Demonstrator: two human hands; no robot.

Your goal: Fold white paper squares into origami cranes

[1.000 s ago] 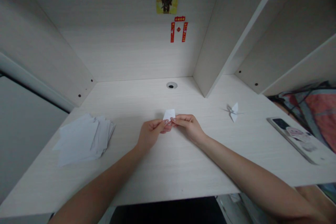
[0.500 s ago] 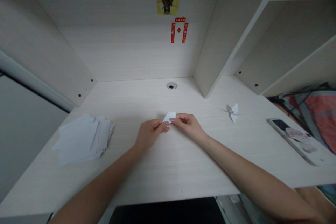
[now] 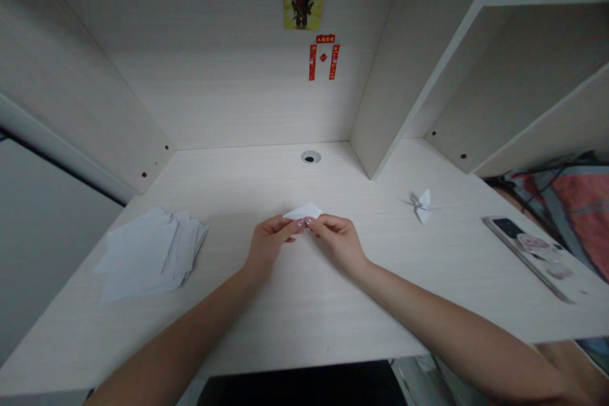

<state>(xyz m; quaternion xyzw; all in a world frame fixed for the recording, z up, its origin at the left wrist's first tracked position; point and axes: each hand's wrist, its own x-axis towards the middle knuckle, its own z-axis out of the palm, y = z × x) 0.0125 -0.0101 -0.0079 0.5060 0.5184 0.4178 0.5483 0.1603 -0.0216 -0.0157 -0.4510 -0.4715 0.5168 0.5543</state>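
A small folded white paper [image 3: 303, 210] is held just above the middle of the pale wooden desk [image 3: 304, 304]. My left hand [image 3: 268, 245] pinches its near left edge with thumb and fingertips. My right hand [image 3: 337, 241] pinches the near right edge, fingers curled. The two hands meet at the paper's near side. The paper lies nearly flat, its point tilted away from me.
A loose stack of white paper sheets [image 3: 150, 250] lies at the left. A finished white paper crane [image 3: 421, 204] stands at the right, and a phone [image 3: 535, 252] lies farther right near the desk edge. A cable hole [image 3: 311, 157] is at the back; shelf walls rise on both sides.
The folded paper has tipped from standing upright to lying almost flat, and both hands have shifted slightly toward me.
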